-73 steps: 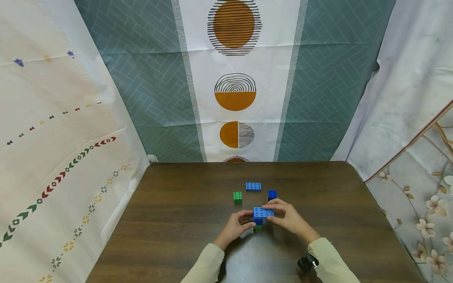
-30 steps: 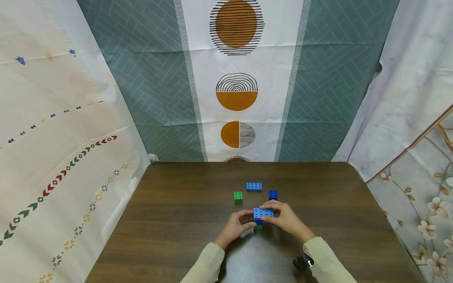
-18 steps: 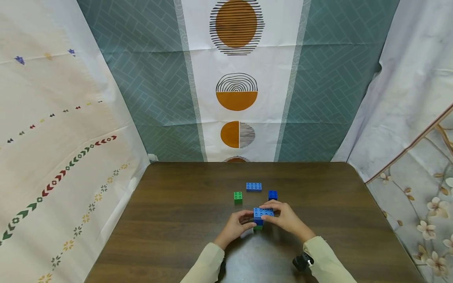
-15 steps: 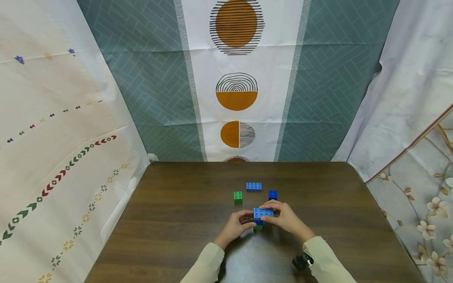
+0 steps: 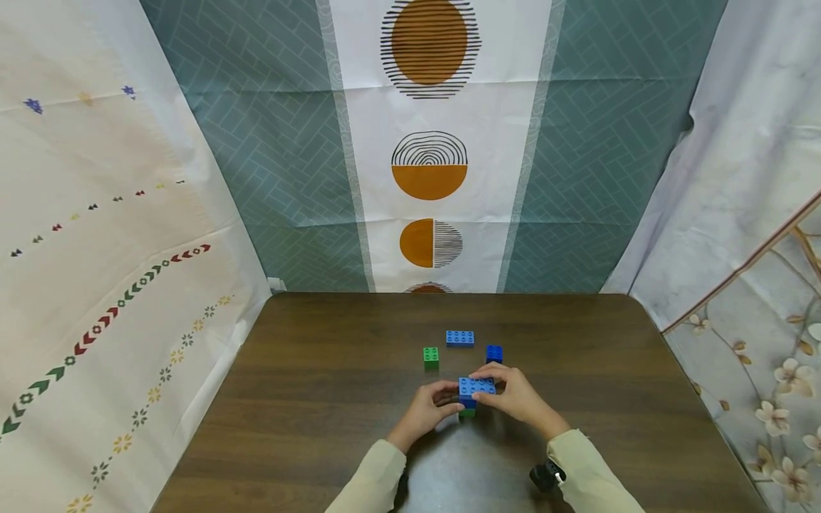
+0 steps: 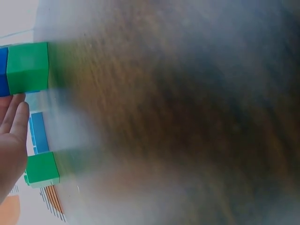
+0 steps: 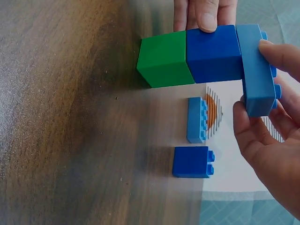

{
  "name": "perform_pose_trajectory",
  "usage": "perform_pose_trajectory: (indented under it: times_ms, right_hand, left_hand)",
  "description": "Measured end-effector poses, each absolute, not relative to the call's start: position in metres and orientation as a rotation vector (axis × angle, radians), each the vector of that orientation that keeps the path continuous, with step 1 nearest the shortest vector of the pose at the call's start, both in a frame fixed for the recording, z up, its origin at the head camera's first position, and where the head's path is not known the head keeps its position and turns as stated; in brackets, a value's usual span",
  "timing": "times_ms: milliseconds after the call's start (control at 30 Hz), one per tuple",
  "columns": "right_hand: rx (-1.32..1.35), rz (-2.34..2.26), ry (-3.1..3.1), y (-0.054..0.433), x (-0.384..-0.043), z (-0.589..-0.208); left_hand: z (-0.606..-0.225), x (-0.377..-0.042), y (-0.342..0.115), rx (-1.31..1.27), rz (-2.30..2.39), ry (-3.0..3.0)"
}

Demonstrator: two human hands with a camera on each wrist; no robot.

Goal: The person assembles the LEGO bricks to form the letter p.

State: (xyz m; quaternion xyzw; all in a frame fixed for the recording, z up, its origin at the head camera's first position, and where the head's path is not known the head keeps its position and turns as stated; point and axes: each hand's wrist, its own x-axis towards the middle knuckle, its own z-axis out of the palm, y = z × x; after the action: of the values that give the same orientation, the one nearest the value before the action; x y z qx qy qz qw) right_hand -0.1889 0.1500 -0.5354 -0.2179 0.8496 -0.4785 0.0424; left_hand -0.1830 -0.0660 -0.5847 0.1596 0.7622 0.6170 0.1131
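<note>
A stack stands upright on the table: a green brick (image 7: pixel 164 60) at the bottom, a dark blue brick (image 7: pixel 213 54) on it, and a light blue long brick (image 7: pixel 257 70) across the top. The light blue brick overhangs to the right. My left hand (image 5: pixel 425 415) pinches the dark blue brick between thumb and fingers from the left. My right hand (image 5: pixel 522 402) grips the light blue brick, thumb on its near side and fingers at the far side. In the left wrist view, only the lower part of the stack and some fingers show.
Behind the stack, a loose green brick (image 5: pixel 431 358) sits to the left and a dark blue brick (image 5: pixel 494 353) to the right. Farther back lies another light blue long brick (image 5: pixel 460 338). The wooden table (image 5: pixel 321 370) ends at a hanging cloth (image 5: pixel 308 178).
Since the earliest frame, my right hand has shifted slightly left, and its thumb has moved farther along the near side of the light blue brick. My left hand has stayed almost still.
</note>
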Motion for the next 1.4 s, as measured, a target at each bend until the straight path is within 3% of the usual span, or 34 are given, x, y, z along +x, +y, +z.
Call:
perform_pose_trajectory:
  times_ms: [1400]
  right_hand:
    - [-0.764, -1.438, 2.529, 0.155, -0.191, -0.531]
  left_hand:
    - [-0.585, -0.183, -0.067, 0.609, 1.916, 2.178]
